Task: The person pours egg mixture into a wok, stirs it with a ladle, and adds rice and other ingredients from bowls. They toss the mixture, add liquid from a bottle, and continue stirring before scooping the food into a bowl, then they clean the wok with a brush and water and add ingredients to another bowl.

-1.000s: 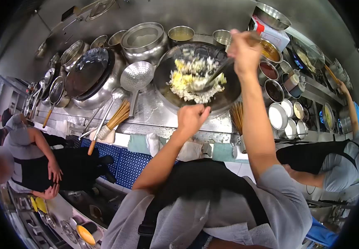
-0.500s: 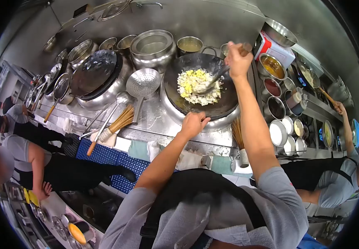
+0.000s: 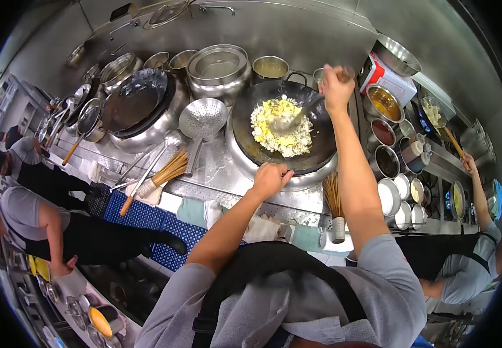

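Observation:
A large black wok (image 3: 319, 148) sits on a round steel burner ring. In it lies a heap of white rice mixed with yellow egg (image 3: 288, 145). My right hand (image 3: 337, 91), above the wok's right side, is closed round the handle of a ladle (image 3: 287, 123), whose bowl presses into the rice. At the wok's near edge, my left hand (image 3: 272, 178) is closed on the rim or a handle there; the fingers partly hide which.
Left of the wok are a perforated strainer (image 3: 203, 118), a bamboo brush (image 3: 164, 174) and a second wok (image 3: 135, 101). Steel pots (image 3: 216, 66) line the back. Sauce containers (image 3: 383, 133) stand to the right. Co-workers are on both sides; the right one's hand (image 3: 468, 162) holds a wooden handle.
The ladle's bowl has shifted slightly within the rice, and the heap's shape has changed a little. My left hand stays at the wok's near edge. The view has shifted slightly.

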The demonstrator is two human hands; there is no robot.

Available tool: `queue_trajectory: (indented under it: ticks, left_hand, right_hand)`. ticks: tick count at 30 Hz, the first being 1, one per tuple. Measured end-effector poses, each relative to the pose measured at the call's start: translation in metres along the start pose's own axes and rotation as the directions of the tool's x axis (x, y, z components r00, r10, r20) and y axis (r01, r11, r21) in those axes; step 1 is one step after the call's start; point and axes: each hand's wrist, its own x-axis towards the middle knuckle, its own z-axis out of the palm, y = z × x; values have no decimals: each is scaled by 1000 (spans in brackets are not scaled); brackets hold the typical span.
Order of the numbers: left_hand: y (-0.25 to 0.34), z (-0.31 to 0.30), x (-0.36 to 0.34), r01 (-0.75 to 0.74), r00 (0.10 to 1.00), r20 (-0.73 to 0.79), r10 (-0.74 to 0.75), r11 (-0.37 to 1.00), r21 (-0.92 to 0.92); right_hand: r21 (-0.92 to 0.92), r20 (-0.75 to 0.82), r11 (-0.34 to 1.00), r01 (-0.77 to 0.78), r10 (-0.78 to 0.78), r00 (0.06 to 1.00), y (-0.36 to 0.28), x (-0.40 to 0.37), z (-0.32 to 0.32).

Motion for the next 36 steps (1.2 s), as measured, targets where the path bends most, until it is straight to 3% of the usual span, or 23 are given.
queue_trajectory:
  ticks: [3,5,7,10,11,13,14,15,17,20,21,22,25,26,27,28,29,31,32,34,36]
  left_hand:
    - [1,1,0,-1,1000,-20,1,1000,-7]
    - [-1,2,3,-11,998,-56,11,1000,-6]
    - [2,3,-2,-2,999,-40,1,1000,-16]
    - [-3,-1,0,-9,1000,-28,7,998,-59]
    - [-5,-1,0,-9,999,-38,7,998,-62]
    - [-6,1,0,-13,999,-47,10,997,-78]
    - [-8,4,0,21,999,-24,-23,998,-64]
    - [-7,6,-4,43,999,-9,-44,996,-82]
    - [-8,5,2,67,998,9,-66,992,-105]
    - [2,-1,-5,85,996,-36,-87,995,-56]
    - [9,2,-9,74,996,-43,-76,996,-39]
    - [27,-6,-15,72,996,-60,-73,997,-31]
    - [94,-52,-67,-130,977,-165,134,991,36]
    - [102,-61,-90,-150,976,-151,160,986,70]
    - [109,-70,-97,-226,949,-218,226,974,26]
    - [109,-75,-81,-199,963,-160,219,971,133]
    - [108,-81,-69,-158,976,-107,188,958,241]
    - [94,-66,-21,-25,983,-181,35,998,55]
    - [76,-43,-11,-47,979,-202,37,998,-44]
    - [53,-13,-31,-25,991,-129,29,999,28]
    - [51,-8,-72,19,997,-73,-13,997,76]
  right_hand:
    - [-110,25,992,-54,57,998,-55,-29,46]
    - [0,110,1000,-15,15,994,-17,-55,43]
    - [-89,130,994,-56,67,989,8,-38,34]
    - [-184,12,979,90,-89,996,-19,9,29]
    - [-111,25,992,58,-55,998,-47,0,29]
    - [105,-14,982,158,-158,987,-21,-2,3]
    - [26,-119,987,156,-152,981,3,-9,0]
    - [99,-156,993,57,-41,987,8,-19,5]
    - [62,-6,998,-25,25,1000,-1,-14,0]
    - [-138,-15,985,-100,99,995,-73,-45,25]
    - [-270,-27,963,14,-22,999,-64,-45,16]
    - [-420,-109,907,-32,-15,994,-67,-46,12]
    - [-280,-170,960,-10,-39,985,-65,-22,-5]
    - [-149,-159,989,-6,-19,987,-88,-26,-3]
    - [-171,-178,984,-49,19,984,-116,-36,1]
    - [-168,-150,985,33,-59,987,-134,-48,5]
    - [-91,-93,993,-68,60,994,-160,-67,10]
    - [-84,-62,978,-189,184,981,-162,-91,14]
    - [-129,-72,977,-169,161,984,-139,-89,12]
    - [-179,-99,975,-136,119,988,-87,-67,5]
    - [-164,-167,985,-57,30,986,-101,-49,-1]
